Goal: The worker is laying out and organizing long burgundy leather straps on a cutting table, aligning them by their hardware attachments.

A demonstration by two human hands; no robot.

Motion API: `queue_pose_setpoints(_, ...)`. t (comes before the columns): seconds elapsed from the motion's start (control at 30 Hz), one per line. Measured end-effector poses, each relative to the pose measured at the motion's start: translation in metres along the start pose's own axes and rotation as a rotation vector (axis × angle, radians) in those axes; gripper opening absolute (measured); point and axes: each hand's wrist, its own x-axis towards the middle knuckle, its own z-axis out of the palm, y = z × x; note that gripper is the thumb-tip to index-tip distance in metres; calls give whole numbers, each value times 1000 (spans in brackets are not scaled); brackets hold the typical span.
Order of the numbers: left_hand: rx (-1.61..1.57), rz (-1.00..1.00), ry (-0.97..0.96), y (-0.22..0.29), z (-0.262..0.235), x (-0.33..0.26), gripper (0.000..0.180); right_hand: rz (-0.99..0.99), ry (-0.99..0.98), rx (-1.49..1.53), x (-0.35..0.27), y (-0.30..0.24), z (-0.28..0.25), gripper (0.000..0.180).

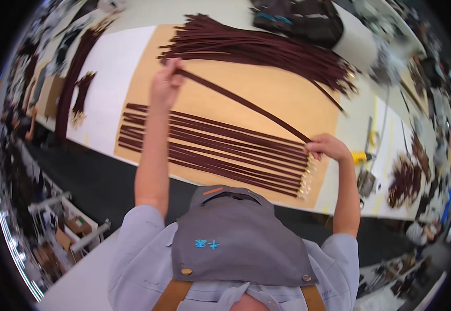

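A dark maroon strap (243,103) is stretched at a slant between my two hands, above the tan board (267,83). My left hand (167,83) pinches its far left end, close to the big pile. Its lower right end is in the closed fingers of my right hand (330,147). Below it, a row of similar straps (225,150) lies side by side, with gold-coloured metal ends (304,181) lined up at the right, just under my right hand. A thick pile of maroon straps (256,46) spreads along the board's far edge.
Left on the white table are a long maroon bundle (75,78) and a short one (83,93). A yellow tool (360,157) lies right of my right hand. Another strap bundle (405,181) is farther right. A dark bag (306,20) sits at the back.
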Motion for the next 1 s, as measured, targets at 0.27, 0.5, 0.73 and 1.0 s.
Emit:
queue_pose_setpoints(0.27,50,28,150,68,-100,-26,19,115,-1,172,-14,75,1,20)
queue_pose_setpoints(0.5,175,-54,387,63,-182,-36,23,179,131,282,-7,115,-3,15)
queue_pose_setpoints(0.73,321,-165,585,29,-230,-14,24,268,323,276,43,168,-14,14)
queue_pose_setpoints(1.0,586,-240,683,-6,-258,5,19,229,532,-336,108,221,-26,28)
